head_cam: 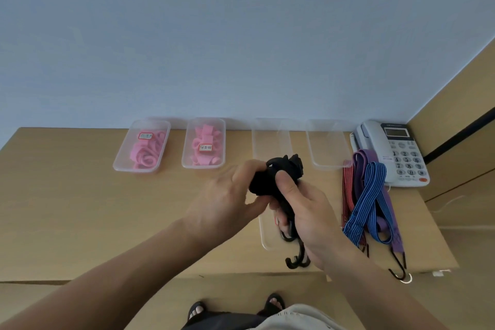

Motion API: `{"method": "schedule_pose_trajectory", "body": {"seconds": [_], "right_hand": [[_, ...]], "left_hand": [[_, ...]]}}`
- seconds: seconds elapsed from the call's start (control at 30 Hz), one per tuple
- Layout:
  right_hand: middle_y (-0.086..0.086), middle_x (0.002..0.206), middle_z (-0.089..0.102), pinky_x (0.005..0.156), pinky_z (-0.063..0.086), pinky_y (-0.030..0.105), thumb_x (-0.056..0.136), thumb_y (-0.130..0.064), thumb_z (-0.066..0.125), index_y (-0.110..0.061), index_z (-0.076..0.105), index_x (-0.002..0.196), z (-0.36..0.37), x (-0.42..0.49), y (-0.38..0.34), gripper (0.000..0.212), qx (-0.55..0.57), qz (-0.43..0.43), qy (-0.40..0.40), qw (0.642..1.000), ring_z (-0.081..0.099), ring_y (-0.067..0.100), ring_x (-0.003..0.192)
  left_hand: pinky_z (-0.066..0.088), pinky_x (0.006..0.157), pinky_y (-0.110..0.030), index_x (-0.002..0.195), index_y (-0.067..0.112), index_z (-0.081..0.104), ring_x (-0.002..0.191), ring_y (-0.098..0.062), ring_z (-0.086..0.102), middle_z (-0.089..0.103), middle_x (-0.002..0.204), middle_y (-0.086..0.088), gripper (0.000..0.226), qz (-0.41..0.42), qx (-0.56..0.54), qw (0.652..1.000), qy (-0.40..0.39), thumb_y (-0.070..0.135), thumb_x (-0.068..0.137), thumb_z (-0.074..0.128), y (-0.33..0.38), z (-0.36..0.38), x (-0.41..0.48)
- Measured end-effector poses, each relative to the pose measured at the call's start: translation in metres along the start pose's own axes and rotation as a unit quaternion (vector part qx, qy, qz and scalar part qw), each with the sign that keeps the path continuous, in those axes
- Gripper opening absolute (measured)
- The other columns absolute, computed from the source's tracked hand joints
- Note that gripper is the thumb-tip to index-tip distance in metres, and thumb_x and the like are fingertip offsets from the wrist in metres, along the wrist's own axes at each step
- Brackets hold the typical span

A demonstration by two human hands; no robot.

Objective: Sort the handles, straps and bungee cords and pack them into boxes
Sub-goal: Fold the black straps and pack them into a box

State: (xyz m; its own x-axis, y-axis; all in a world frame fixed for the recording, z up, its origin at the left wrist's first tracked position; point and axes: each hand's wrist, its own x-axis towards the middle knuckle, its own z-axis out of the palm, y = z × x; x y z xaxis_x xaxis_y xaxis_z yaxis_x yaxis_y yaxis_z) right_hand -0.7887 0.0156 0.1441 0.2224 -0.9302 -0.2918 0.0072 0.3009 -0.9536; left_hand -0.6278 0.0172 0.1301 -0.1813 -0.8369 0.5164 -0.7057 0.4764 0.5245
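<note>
While my left hand (230,195) and right hand (305,211) pinch the black bungee cord (281,177) above the clear box (263,233), fingers closed round its folds, I'd coil tight, hooks tucked in, before lowering it

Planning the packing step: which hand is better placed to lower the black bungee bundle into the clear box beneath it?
Probably the right hand: it grips the black bungee bundle above the clear box; left hand only pinches.
</note>
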Motion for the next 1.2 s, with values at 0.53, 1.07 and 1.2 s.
{"method": "schedule_pose_trajectory", "body": {"seconds": [0.53,1.07,1.2], "right_hand": [[0.003,0.071,0.065,0.043,0.037,0.024,0.080,-0.056,0.058,-0.019,0.070,0.083,-0.007,0.001,0.007,0.039,0.041,0.035,-0.047,0.997,0.046,0.015,0.047],[-0.005,0.050,0.056,0.041,0.023,0.021,0.082,-0.058,0.055,-0.014,0.069,0.072,-0.022,0.009,-0.002,0.048,-0.007,0.093,-0.094,0.991,0.037,0.012,0.041],[0.001,0.062,0.061,0.039,0.026,0.021,0.081,-0.054,0.059,-0.017,0.070,0.072,-0.029,0.012,-0.006,0.040,-0.053,0.098,-0.151,0.982,0.037,0.012,0.044]], "left_hand": [[0.047,0.070,-0.019,0.120,0.019,0.061,0.075,-0.008,0.056,0.059,0.085,0.018,0.028,-0.088,-0.145,0.980,-0.106,0.019,0.092,0.060,-0.002,-0.014,0.006],[0.052,0.082,-0.025,0.136,0.029,0.049,0.100,-0.012,0.058,0.053,0.125,0.005,0.065,-0.138,-0.231,0.956,-0.118,0.042,0.075,0.069,-0.002,-0.014,-0.003],[0.053,0.089,-0.033,0.135,0.034,0.047,0.100,-0.012,0.062,0.065,0.117,0.002,0.056,-0.227,-0.306,0.885,-0.270,0.029,0.083,0.068,-0.007,-0.017,0.006]]}}
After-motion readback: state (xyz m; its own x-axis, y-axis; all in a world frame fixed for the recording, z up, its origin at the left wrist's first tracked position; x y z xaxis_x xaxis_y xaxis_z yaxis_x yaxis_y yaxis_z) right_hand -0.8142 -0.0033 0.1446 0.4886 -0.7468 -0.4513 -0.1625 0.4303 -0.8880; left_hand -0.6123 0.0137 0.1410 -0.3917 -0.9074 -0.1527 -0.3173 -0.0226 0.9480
